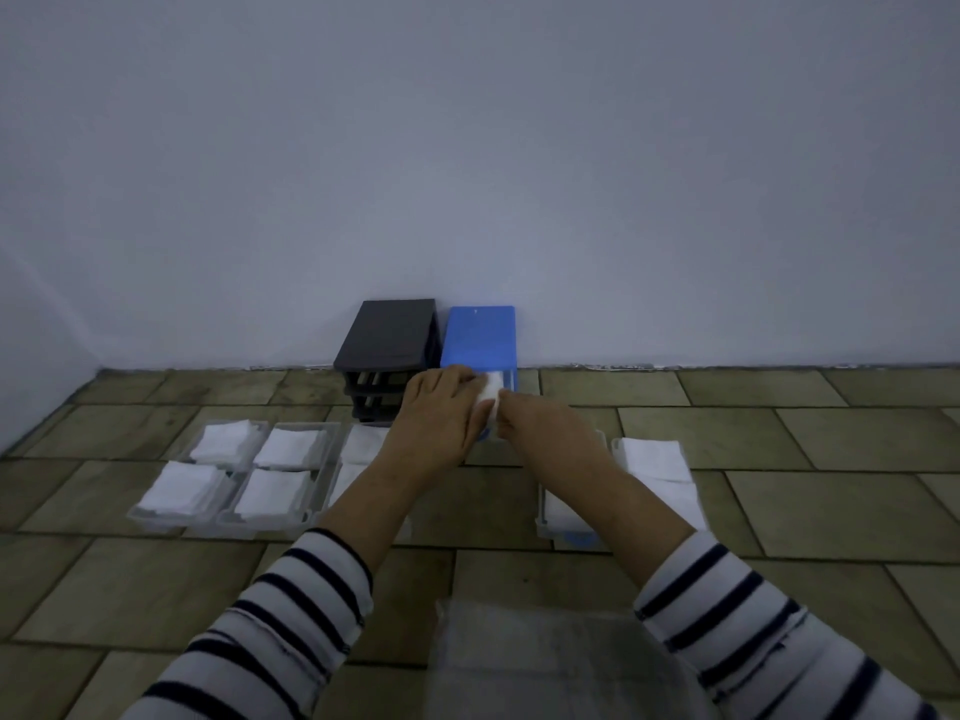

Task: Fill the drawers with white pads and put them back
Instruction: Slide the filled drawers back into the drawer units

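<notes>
A blue drawer cabinet (pixel 480 337) and a dark grey cabinet frame (pixel 387 337) with bare slots stand against the wall. In front of the blue cabinet my left hand (pixel 439 407) and my right hand (pixel 535 415) both hold a clear drawer with white pads (pixel 491 389), at the cabinet's front opening. Most of that drawer is hidden behind my hands. Three clear drawers holding white pads lie on the floor to the left (pixel 200 472), (pixel 283 478), (pixel 358 459). Two more with pads lie to the right (pixel 657 467), (pixel 563 517).
The floor is brown tile (pixel 779 449) and a plain white wall (pixel 467 174) rises right behind the cabinets. A clear plastic bag (pixel 550 662) lies on the floor near me, between my striped sleeves.
</notes>
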